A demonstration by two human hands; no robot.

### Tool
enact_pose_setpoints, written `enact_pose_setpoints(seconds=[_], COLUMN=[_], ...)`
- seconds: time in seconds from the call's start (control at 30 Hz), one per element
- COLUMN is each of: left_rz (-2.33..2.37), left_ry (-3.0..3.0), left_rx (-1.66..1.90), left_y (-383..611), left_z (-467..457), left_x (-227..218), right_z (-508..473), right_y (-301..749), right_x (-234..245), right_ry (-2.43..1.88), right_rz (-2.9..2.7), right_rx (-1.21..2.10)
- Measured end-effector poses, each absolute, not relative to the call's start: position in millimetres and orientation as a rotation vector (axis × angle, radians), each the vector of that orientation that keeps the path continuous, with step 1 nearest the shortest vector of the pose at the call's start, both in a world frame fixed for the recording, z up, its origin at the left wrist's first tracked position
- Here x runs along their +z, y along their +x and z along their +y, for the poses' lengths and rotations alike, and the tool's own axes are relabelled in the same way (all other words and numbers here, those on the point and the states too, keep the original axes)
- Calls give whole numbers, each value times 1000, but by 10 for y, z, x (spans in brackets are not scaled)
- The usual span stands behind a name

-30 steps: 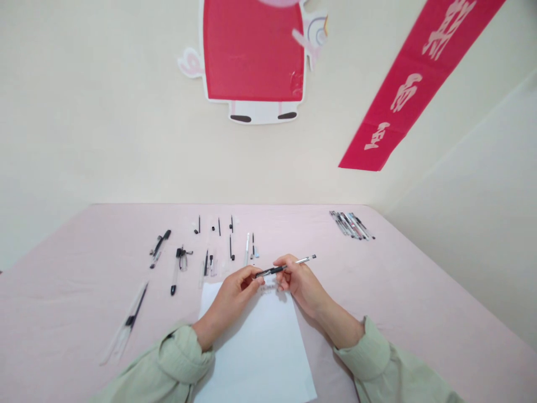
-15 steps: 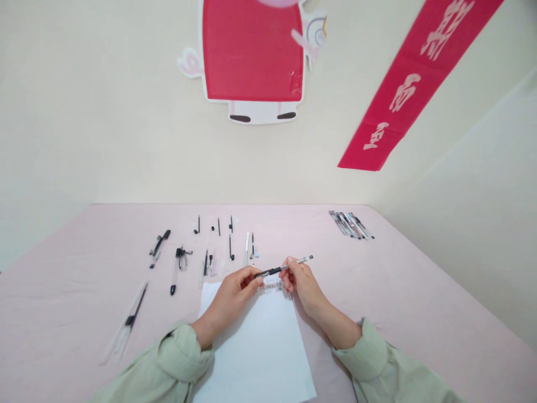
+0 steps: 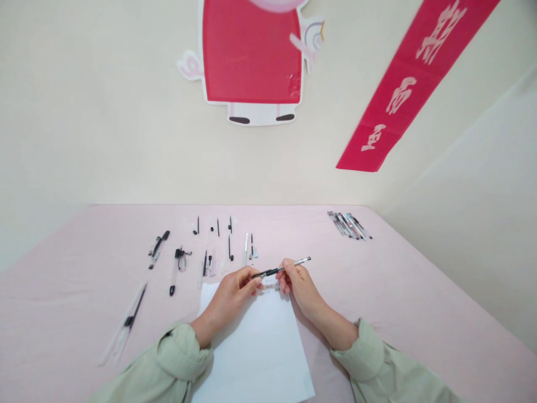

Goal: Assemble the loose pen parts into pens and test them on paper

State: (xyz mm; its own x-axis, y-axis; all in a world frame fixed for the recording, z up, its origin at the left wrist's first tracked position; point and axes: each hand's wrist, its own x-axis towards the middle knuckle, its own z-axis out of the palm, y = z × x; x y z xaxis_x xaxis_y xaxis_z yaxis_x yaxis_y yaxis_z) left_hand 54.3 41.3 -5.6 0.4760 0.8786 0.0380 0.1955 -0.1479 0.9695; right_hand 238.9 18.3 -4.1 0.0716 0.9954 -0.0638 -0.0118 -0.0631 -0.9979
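Note:
A pen (image 3: 272, 271) with a dark grip and a pale barrel is held slantwise between both hands, over the top of a white sheet of paper (image 3: 255, 347). My left hand (image 3: 235, 291) pinches its lower left end, and the fingers cover the tip. My right hand (image 3: 300, 282) is closed round the barrel, whose end sticks out up and to the right. Some dark marks show on the paper just below the pen, partly hidden by the fingers.
Pen parts, such as a dark refill (image 3: 229, 247), a clear tube (image 3: 174, 274) and a dark cap (image 3: 166, 235), lie on the pink-covered table (image 3: 419, 313). A bundle of several pens (image 3: 349, 225) is at the back right. The wall (image 3: 126, 157) rises behind.
Both hands keep their hold on the pen, with barely any movement. The whole view has shifted slightly.

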Motion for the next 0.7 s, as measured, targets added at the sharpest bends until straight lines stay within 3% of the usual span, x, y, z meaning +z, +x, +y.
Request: enact_pose_setpoints(seconds=[0.3, 0.7], left_rz=[968, 1092], left_ry=[1594, 1471], left_rx=[844, 947], left_y=[565, 549], left_z=[402, 408], left_x=[19, 41], right_z=[199, 235], right_y=[2368, 2562], right_x=[-26, 67], right_ry=[-1197, -1191], right_rz=[-1312, -1151], right_rx=[1277, 1253])
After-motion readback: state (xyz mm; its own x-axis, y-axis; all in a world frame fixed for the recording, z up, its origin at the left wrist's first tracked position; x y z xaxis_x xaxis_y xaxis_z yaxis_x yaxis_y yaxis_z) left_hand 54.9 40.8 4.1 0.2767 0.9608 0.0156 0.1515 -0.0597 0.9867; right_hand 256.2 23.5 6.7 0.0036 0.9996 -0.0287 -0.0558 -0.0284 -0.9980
